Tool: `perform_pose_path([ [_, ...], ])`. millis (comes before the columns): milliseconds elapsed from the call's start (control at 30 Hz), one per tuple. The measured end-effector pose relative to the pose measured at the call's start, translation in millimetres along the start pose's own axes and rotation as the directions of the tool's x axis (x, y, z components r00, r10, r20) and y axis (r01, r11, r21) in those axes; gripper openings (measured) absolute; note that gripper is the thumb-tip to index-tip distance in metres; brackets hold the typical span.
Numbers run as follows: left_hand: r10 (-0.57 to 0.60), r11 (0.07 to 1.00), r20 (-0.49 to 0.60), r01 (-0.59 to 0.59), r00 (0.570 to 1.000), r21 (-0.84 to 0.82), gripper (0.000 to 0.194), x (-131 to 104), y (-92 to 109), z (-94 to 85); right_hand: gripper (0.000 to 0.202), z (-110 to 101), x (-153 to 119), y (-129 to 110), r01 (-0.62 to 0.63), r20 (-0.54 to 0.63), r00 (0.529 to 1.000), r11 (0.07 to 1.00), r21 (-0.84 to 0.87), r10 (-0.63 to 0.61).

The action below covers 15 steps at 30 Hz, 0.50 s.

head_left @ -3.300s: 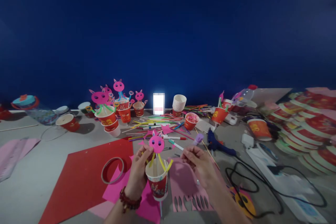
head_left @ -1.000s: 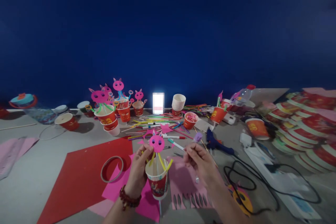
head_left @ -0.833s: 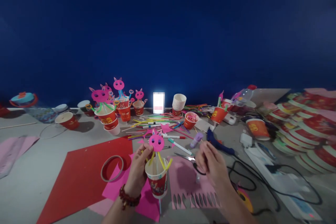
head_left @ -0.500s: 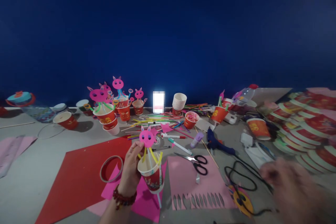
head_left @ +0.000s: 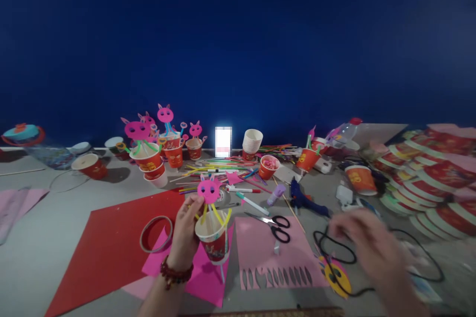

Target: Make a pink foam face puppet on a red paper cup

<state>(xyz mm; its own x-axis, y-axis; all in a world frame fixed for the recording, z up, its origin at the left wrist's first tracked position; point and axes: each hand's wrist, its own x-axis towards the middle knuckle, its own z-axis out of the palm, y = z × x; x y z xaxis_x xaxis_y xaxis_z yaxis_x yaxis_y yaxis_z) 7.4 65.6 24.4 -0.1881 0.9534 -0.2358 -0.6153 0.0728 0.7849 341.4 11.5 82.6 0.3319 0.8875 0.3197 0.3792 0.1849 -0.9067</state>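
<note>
Before a plain blue wall (head_left: 238,49), a cluttered grey table (head_left: 122,187).

Before me stands a plain deep-blue wall (head_left: 238,49), dim overall, meeting the far edge of my gray table (head_left: 119,287).

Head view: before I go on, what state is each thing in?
Held cup: open-topped, slightly tilted
Left hand: closed on the held cup's figure
Right hand: raised, blurred, grip unclear
Scissors: lying flat, blade gap unclear
Teal marker: capped, lying
Pink sheet: flat, slits cut
White cups: nested
Bottle: red cap on
</note>
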Motion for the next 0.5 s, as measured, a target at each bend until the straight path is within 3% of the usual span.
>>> perform_pose_path([
  [67,-0.01,1.0,0.036,0.01,0.999,-0.012,0.032,-0.6,-3.0,2.1,0.039,44.1,8.0,-1.1,-0.11,0.319,0.946,0.983,0.146,0.059],
  [100,-0.005,1.0,0.039,0.005,0.999,-0.015,0.032,-0.9,-3.4,2.8,0.042,64.2,9.8,-2.1,-0.175,0.383,0.921,0.956,0.233,0.075],
  [200,0.013,1.0,0.047,-0.012,0.999,-0.022,0.032,-0.3,-3.3,3.0,0.052,108.4,10.7,-3.8,-0.332,0.492,0.857,0.893,0.304,0.151],
  [267,0.018,0.999,0.057,-0.017,0.998,-0.027,0.032,1.2,-4.6,1.8,0.056,122.6,11.6,-5.1,-0.376,0.509,0.842,0.873,0.312,0.181],
  [400,0.006,0.999,0.076,-0.004,0.997,-0.038,0.03,3.4,-8.5,-0.3,0.044,117.4,21.8,-17.6,-0.34,0.528,0.842,0.871,0.354,0.114],
  [500,-0.003,0.999,0.082,0.006,0.997,-0.044,0.03,1.9,-7.5,-0.1,0.037,83.1,24.7,-26.5,-0.281,0.557,0.83,0.87,0.404,0.009],
])
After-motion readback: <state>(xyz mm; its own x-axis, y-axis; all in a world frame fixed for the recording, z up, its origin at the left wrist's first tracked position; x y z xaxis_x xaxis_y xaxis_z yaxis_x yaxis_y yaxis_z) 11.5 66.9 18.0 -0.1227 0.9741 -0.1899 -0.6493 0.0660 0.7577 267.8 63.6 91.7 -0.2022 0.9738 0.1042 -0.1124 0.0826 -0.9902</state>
